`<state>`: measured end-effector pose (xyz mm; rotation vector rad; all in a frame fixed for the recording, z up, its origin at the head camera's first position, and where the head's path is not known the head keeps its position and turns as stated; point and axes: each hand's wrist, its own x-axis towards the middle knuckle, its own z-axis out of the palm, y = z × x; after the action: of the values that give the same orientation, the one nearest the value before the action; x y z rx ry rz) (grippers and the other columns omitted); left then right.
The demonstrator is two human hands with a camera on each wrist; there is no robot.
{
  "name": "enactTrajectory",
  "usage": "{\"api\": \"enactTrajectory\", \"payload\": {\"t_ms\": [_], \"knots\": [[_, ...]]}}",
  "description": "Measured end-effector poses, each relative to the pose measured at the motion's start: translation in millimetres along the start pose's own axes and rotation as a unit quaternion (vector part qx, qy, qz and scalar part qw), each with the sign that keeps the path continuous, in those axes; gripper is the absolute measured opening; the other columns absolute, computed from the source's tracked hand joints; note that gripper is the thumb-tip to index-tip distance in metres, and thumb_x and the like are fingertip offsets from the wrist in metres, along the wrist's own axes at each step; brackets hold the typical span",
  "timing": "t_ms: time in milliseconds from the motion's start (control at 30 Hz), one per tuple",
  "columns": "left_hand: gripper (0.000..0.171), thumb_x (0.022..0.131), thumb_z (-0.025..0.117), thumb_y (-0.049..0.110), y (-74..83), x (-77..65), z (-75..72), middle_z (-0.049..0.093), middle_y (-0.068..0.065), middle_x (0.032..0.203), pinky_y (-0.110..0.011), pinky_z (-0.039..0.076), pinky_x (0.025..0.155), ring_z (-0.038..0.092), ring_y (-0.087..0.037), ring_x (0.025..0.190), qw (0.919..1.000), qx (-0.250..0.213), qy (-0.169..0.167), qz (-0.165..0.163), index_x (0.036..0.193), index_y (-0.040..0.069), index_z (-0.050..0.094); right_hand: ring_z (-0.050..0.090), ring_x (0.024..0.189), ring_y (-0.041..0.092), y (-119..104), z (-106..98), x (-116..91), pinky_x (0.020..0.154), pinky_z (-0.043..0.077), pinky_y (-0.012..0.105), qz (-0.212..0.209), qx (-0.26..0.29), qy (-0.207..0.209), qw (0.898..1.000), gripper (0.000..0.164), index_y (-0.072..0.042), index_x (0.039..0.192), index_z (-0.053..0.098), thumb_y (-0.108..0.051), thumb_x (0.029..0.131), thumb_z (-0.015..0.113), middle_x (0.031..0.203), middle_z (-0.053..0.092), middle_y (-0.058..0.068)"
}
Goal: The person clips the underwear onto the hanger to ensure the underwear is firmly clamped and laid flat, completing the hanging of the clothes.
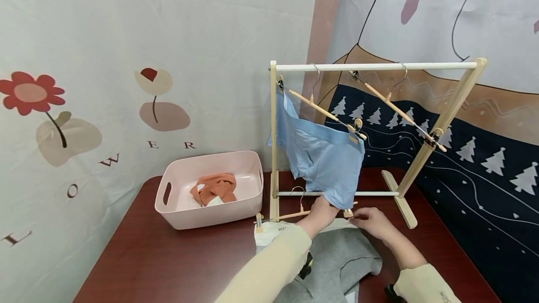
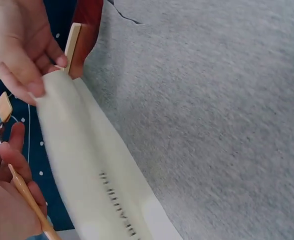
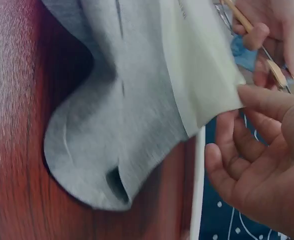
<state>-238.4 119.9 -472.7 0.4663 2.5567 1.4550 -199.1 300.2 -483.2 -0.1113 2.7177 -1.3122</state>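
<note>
Grey boxer briefs [image 1: 332, 251] with a cream waistband [image 2: 77, 130] lie at the table's front. A wooden clip hanger [image 1: 290, 215] runs along that waistband, its left clip [image 1: 258, 224] on the left corner. My left hand [image 1: 322, 213] grips the hanger's bar near its right clip [image 2: 4, 107], which stands apart from the cloth. With thumb and fingers, my right hand [image 3: 267, 145] pinches the waistband's right corner. Light blue boxer briefs [image 1: 326, 151] hang from another clip hanger [image 1: 313, 104] on the rack, partly behind my left hand.
The drying rack [image 1: 379, 66] has a white top rail and wooden legs. A bare clip hanger [image 1: 396, 106] hangs at its right. A pink basket [image 1: 210, 216] with an orange garment [image 1: 215, 187] stands on the left of the dark red table [image 1: 168, 261].
</note>
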Motion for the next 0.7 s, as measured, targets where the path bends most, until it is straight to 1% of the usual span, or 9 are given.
{"api": "enactTrajectory", "payload": {"t_ms": [67,167,233,333,367,500,533,600,700], "knots": [[0.022,0.096,0.055,0.029,1.0,-0.9,-1.4,0.065,-0.006,0.099,-0.027,0.042,0.064,0.055,-0.015,0.076,0.9998,-0.016,-0.011,-0.01,0.104,0.011,0.064,0.058,0.084,0.014,-0.6,-5.1,-1.9,0.067,0.048,0.029,0.004,0.009,0.011,1.0,0.022,-0.001,0.098,0.071,-0.019,0.086,0.068,0.102,0.067,0.014],[0.024,0.096,0.055,0.029,1.5,-2.5,-2.2,0.064,-0.004,0.106,-0.028,0.043,0.068,0.057,-0.015,0.084,0.9994,-0.02,-0.023,-0.015,0.113,0.013,0.062,0.059,0.09,0.015,-1.8,-11.1,-5.2,0.071,0.049,0.029,0.018,0.016,0.022,0.999,0.025,-0.003,0.099,0.072,-0.023,0.086,0.068,0.105,0.068,0.013],[0.026,0.096,0.055,0.027,1.2,-3.5,-1.9,0.063,-0.004,0.113,-0.029,0.045,0.072,0.059,-0.016,0.092,0.9994,-0.014,-0.03,-0.013,0.118,0.015,0.06,0.059,0.093,0.016,-2.3,-13.9,-7.2,0.073,0.049,0.029,0.017,0.01,0.028,0.999,0.025,-0.004,0.099,0.072,-0.025,0.086,0.068,0.106,0.068,0.012],[0.027,0.098,0.052,0.026,1.5,-4.6,-1.2,0.061,-0.004,0.12,-0.028,0.046,0.078,0.059,-0.019,0.102,0.9992,0.017,-0.036,0.009,0.122,0.015,0.058,0.06,0.094,0.017,-2.8,-16.0,-9.1,0.073,0.049,0.029,0.005,-0.005,0.039,0.999,0.022,-0.005,0.097,0.074,-0.024,0.086,0.069,0.104,0.069,0.012],[0.028,0.099,0.05,0.025,1.5,-5.3,-1.0,0.06,-0.004,0.122,-0.028,0.047,0.081,0.059,-0.019,0.105,0.9986,0.031,-0.036,0.022,0.123,0.015,0.058,0.06,0.093,0.016,-3.0,-16.2,-9.3,0.072,0.049,0.028,0.004,-0.009,0.044,0.999,0.021,-0.006,0.095,0.074,-0.024,0.085,0.07,0.103,0.07,0.011],[0.031,0.1,0.046,0.022,3.3,-8.8,-0.7,0.057,-0.004,0.129,-0.028,0.045,0.092,0.054,-0.02,0.117,0.9956,0.06,-0.025,0.067,0.129,0.014,0.053,0.061,0.089,0.015,-4.5,-15.8,-9.9,0.068,0.049,0.026,-0.021,-0.036,0.051,0.998,0.019,-0.006,0.093,0.074,-0.022,0.085,0.07,0.099,0.071,0.01],[0.031,0.1,0.046,0.022,3.9,-9.8,-0.5,0.057,-0.004,0.129,-0.028,0.044,0.093,0.054,-0.019,0.117,0.9954,0.062,-0.021,0.07,0.13,0.014,0.053,0.061,0.089,0.015,-5.0,-15.6,-9.9,0.067,0.049,0.025,-0.023,-0.039,0.053,0.998,0.018,-0.006,0.093,0.075,-0.021,0.084,0.071,0.098,0.071,0.009],[0.031,0.1,0.046,0.02,4.3,-10.6,0.1,0.059,-0.004,0.125,-0.027,0.045,0.09,0.055,-0.019,0.113,0.9957,0.056,-0.011,0.073,0.13,0.014,0.053,0.061,0.088,0.016,-6.1,-15.4,-10.3,0.066,0.049,0.026,-0.032,-0.047,0.052,0.997,0.017,-0.005,0.092,0.074,-0.02,0.085,0.07,0.097,0.071,0.01],[0.03,0.1,0.047,0.021,3.6,-10.7,2.0,0.061,-0.003,0.119,-0.026,0.045,0.084,0.057,-0.017,0.107,0.9972,0.048,0.0,0.057,0.128,0.016,0.055,0.062,0.086,0.017,-7.2,-14.9,-10.4,0.065,0.049,0.025,-0.037,-0.058,0.057,0.996,0.015,-0.006,0.091,0.074,-0.019,0.084,0.071,0.095,0.071,0.01]]}}
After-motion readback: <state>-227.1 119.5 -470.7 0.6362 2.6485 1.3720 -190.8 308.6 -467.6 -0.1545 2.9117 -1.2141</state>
